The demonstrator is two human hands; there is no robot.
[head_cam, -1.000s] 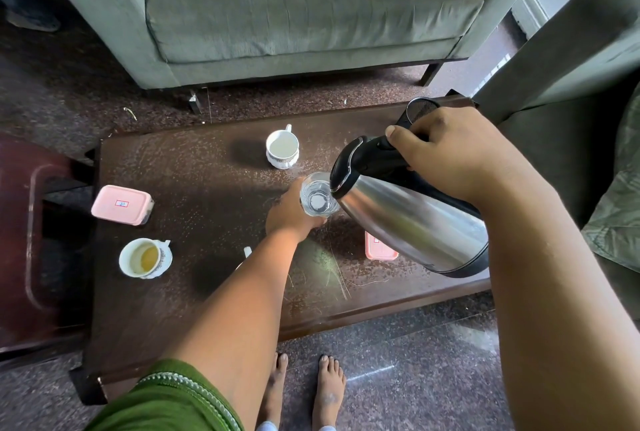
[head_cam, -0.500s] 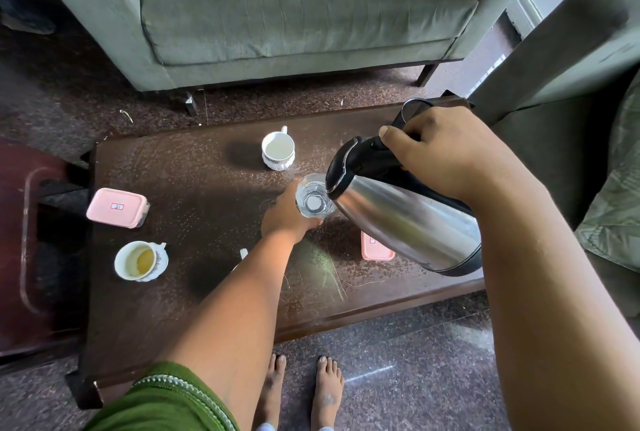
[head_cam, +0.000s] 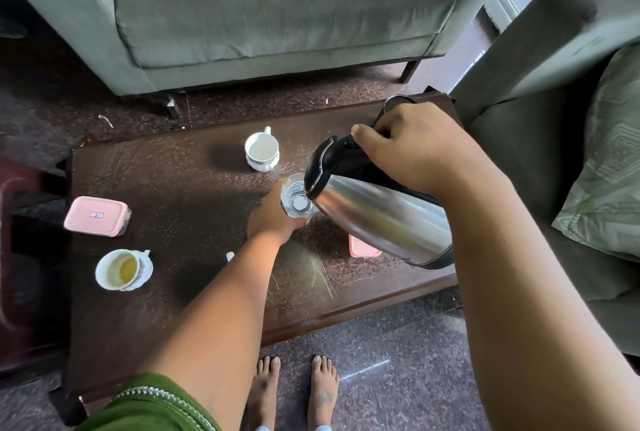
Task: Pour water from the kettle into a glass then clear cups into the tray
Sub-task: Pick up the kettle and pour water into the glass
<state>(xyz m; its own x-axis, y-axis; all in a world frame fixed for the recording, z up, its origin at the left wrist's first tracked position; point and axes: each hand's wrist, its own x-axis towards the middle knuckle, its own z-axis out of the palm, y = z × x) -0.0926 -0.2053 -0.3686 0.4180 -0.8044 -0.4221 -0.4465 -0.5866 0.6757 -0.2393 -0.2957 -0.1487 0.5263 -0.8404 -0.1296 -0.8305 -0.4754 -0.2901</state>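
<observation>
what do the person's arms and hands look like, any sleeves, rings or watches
Both forearms are bare. The left arm has a short green sleeve with a pale patterned trim along its edge, seen at the bottom of the view. No sleeve shows on the right arm within the frame. The left hand and right hand are bare, with no gloves, and no rings, watch or bracelets show.

Kettle tipped further over the glass

The stainless-steel kettle with the black lid (head_cam: pixel 381 219) has been tilted slightly more steeply since a second ago, and its spout has been brought closer over the clear drinking glass (head_cam: pixel 297 200).
</observation>
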